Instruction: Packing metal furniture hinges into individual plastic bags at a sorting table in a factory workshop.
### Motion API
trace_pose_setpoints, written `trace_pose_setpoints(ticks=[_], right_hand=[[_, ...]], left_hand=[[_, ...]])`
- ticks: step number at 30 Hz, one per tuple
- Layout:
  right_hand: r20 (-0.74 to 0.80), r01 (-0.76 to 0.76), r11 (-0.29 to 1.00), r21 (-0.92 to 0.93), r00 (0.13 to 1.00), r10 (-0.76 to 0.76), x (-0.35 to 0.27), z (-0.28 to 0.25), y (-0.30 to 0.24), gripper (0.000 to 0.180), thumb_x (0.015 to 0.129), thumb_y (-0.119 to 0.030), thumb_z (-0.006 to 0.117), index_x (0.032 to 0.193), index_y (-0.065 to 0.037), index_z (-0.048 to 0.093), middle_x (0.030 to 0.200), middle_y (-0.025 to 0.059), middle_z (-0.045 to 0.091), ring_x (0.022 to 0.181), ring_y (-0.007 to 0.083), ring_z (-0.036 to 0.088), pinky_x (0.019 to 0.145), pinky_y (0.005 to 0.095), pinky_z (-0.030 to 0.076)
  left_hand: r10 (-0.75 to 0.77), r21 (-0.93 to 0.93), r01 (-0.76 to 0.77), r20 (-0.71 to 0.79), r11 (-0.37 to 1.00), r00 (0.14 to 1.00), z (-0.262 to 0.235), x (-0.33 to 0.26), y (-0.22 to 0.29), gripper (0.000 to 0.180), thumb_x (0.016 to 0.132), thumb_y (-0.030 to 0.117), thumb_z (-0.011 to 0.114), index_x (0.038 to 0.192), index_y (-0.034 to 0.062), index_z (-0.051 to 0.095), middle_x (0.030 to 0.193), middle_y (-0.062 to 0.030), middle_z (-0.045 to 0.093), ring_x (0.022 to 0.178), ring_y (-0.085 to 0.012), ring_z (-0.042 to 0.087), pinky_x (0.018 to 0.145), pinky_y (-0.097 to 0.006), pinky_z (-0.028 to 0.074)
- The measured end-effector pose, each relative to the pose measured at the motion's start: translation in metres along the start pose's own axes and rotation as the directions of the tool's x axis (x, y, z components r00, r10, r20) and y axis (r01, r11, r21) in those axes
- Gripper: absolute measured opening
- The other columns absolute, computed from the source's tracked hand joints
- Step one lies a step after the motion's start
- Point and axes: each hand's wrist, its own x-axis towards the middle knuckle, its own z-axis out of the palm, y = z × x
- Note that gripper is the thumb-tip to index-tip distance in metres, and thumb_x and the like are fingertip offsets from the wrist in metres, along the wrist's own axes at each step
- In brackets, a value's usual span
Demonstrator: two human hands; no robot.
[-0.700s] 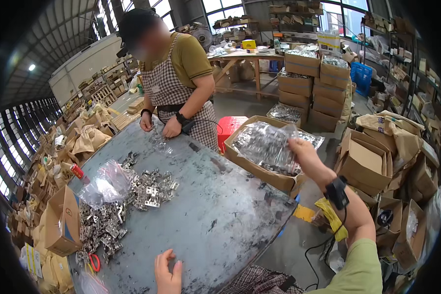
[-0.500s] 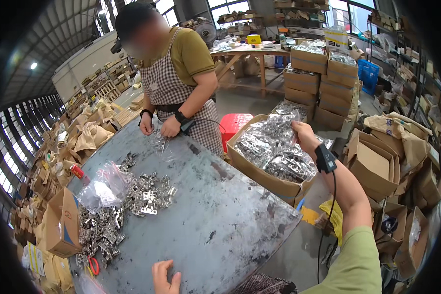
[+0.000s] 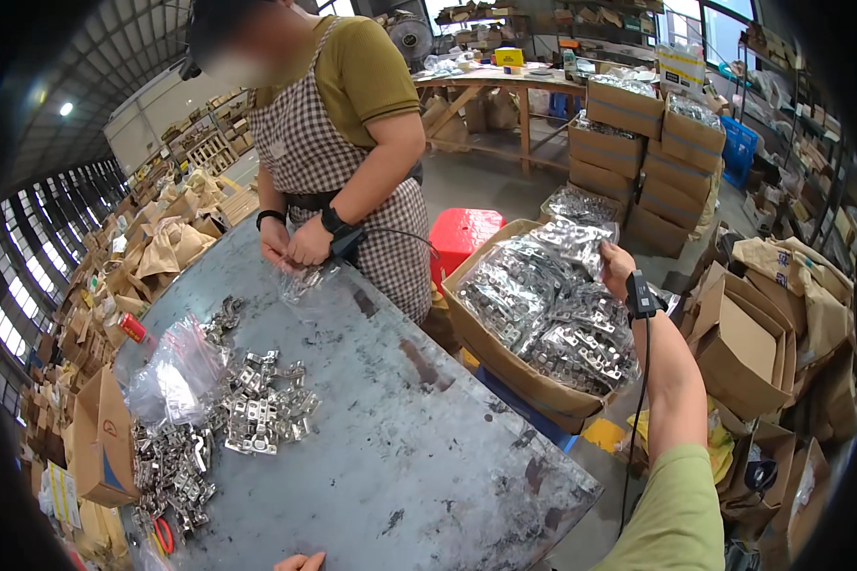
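A clear plastic bag of silvery metal hinges is pinched by the right hand over an open brown cardboard box filled with such bags. At seven o'clock, only the left hand's knuckles are seen on the grey metal table; its grip cannot be told.

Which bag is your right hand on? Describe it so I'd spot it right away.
Start at the big grey metal table, then look just past its right edge to the open cardboard box heaped with clear bags of shiny metal hinges. The right hand grips the bag at the box's far end. Unlike the bags lying flat below, it sits highest on the heap.
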Motion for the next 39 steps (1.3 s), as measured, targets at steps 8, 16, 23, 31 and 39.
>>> trace_pose_setpoints(ticks=[8, 16, 23, 31, 39], right_hand=[[-0.183, 0.072, 0.945, -0.318, 0.974, -0.136, -0.017, 0.022, -0.044, 0.027, 0.097, -0.021, 0.056, 0.089, 0.002, 0.068, 0.073, 0.0001, 0.064, 0.056, 0.0104, 0.052, 0.052, 0.0298, 0.04], [0.19, 0.204, -0.017, -0.979, 0.875, -0.446, -0.103, 0.109, -0.014, 0.015, 0.082, -0.006, 0.052, 0.08, 0.003, 0.065, 0.072, 0.0238, 0.065, 0.069, 0.0421, 0.066, 0.064, 0.0479, 0.054], [0.404, 0.364, -0.18, -0.914, 0.859, -0.314, -0.098, 0.144, 0.012, 0.015, 0.08, -0.009, 0.058, 0.076, 0.002, 0.067, 0.073, 0.0243, 0.066, 0.071, 0.0381, 0.068, 0.068, 0.0458, 0.055], [0.119, 0.256, 0.132, -0.958, 0.768, -0.629, -0.066, 0.104, -0.053, 0.019, 0.083, -0.008, 0.052, 0.077, 0.003, 0.066, 0.078, 0.0277, 0.064, 0.078, 0.0442, 0.064, 0.072, 0.0498, 0.052], [0.353, 0.398, -0.123, -0.909, 0.58, -0.734, -0.087, 0.084, -0.107, 0.008, 0.082, -0.01, 0.059, 0.084, -0.002, 0.06, 0.076, 0.0197, 0.063, 0.075, 0.0384, 0.064, 0.064, 0.0468, 0.05]], left_hand=[[-0.083, 0.0, 0.083, 0.018, 0.997, 0.996, 0.0, 0.0, 0.003, 0.051, 0.089, 0.023, 0.061, 0.133, 0.0019, 0.048, 0.125, -0.0243, 0.043, 0.116, -0.0419, 0.041, 0.101, -0.048, 0.034], [-0.054, 0.038, 0.053, 0.014, 0.998, 0.998, -0.003, 0.005, 0.007, 0.051, 0.088, 0.021, 0.06, 0.133, 0.0011, 0.048, 0.125, -0.0245, 0.043, 0.116, -0.0419, 0.04, 0.102, -0.048, 0.033], [-0.051, 0.042, 0.051, -0.009, 0.998, 0.999, 0.001, 0.005, 0.007, 0.05, 0.089, 0.022, 0.06, 0.134, 0.0025, 0.047, 0.125, -0.0242, 0.043, 0.116, -0.0415, 0.041, 0.102, -0.048, 0.033], [-0.054, 0.015, 0.054, -0.003, 0.998, 0.999, 0.001, 0.001, 0.005, 0.05, 0.09, 0.022, 0.061, 0.134, 0.0028, 0.048, 0.125, -0.0235, 0.043, 0.116, -0.0407, 0.041, 0.101, -0.047, 0.034], [-0.044, 0.013, 0.044, -0.013, 0.999, 0.999, 0.001, 0.002, 0.005, 0.049, 0.089, 0.021, 0.061, 0.134, 0.0028, 0.048, 0.124, -0.0233, 0.044, 0.114, -0.0404, 0.042, 0.101, -0.048, 0.034]])
